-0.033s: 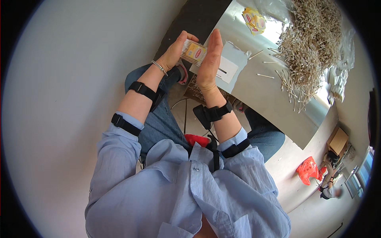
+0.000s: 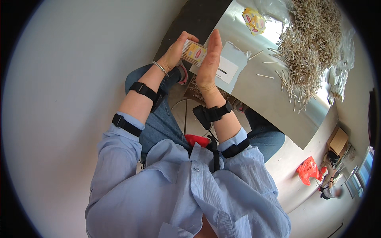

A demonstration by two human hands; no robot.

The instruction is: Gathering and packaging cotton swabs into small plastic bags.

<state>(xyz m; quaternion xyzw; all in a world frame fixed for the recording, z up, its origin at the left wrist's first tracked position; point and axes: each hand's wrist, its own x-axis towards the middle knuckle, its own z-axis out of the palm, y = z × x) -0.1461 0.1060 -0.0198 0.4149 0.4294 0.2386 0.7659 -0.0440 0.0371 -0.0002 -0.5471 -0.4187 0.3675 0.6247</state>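
Observation:
My left hand (image 2: 173, 52) is closed around one end of a clear pack of cotton swabs (image 2: 195, 53), which has a yellow and red label. The pack is held in the air close to the table's left edge. Opposite it, my right hand (image 2: 210, 62) is held flat with its fingers stretched out and together. Its palm is at the pack's other end and covers that end, so I cannot tell how firmly they touch. Just right of this hand, a grey sheet with a ragged edge (image 2: 239, 53) lies on the table, with a white card (image 2: 228, 70) bearing a dark bar on it.
A big heap of loose cotton swabs (image 2: 311, 43) covers the right of the metal table (image 2: 291, 123). Yellow label cards (image 2: 254, 22) lie at the far side, near clear plastic bags (image 2: 274, 8). Below stands a box of swabs (image 2: 193, 92). Far right, another person (image 2: 328, 186) is near a red bag (image 2: 307, 170).

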